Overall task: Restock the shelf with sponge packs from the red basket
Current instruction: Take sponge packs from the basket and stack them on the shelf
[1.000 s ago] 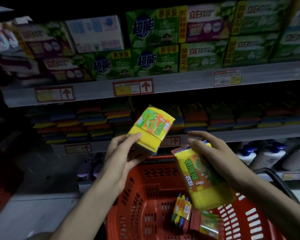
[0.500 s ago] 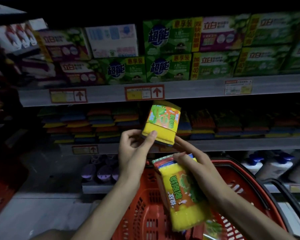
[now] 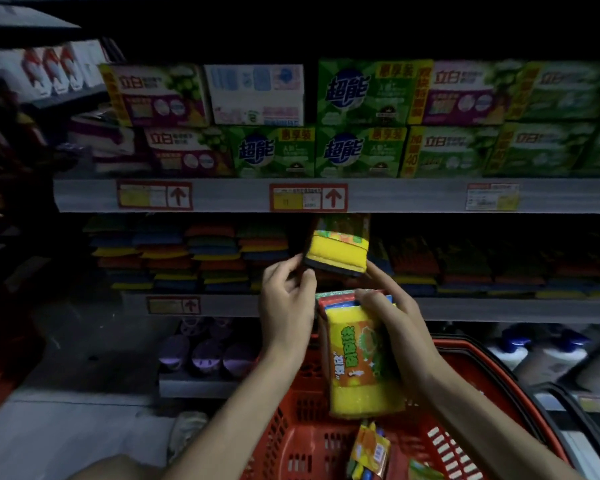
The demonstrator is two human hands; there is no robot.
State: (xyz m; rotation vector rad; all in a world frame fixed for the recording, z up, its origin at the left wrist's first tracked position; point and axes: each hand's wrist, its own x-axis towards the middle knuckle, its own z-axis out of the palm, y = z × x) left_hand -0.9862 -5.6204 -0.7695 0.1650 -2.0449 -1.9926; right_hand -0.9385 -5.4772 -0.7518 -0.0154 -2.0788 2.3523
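Note:
My left hand (image 3: 286, 303) pinches the near edge of a yellow sponge pack (image 3: 336, 249), which is held up at the mouth of the middle shelf (image 3: 499, 308) among stacked coloured sponges. My right hand (image 3: 392, 320) grips a second, longer yellow sponge pack (image 3: 357, 358) by its top, hanging upright above the red basket (image 3: 482, 375). One right finger reaches up under the first pack. More sponge packs (image 3: 369, 452) lie in the basket's bottom.
Stacks of coloured sponges (image 3: 187, 254) fill the middle shelf on both sides. Green and purple soap boxes (image 3: 361, 150) line the shelf above. Purple items (image 3: 205, 355) and white bottles (image 3: 534, 355) stand on the lower shelf. Grey floor lies at lower left.
My left hand has carried its pack up and forward into the middle shelf opening. My right hand has brought the second pack up closer beneath it.

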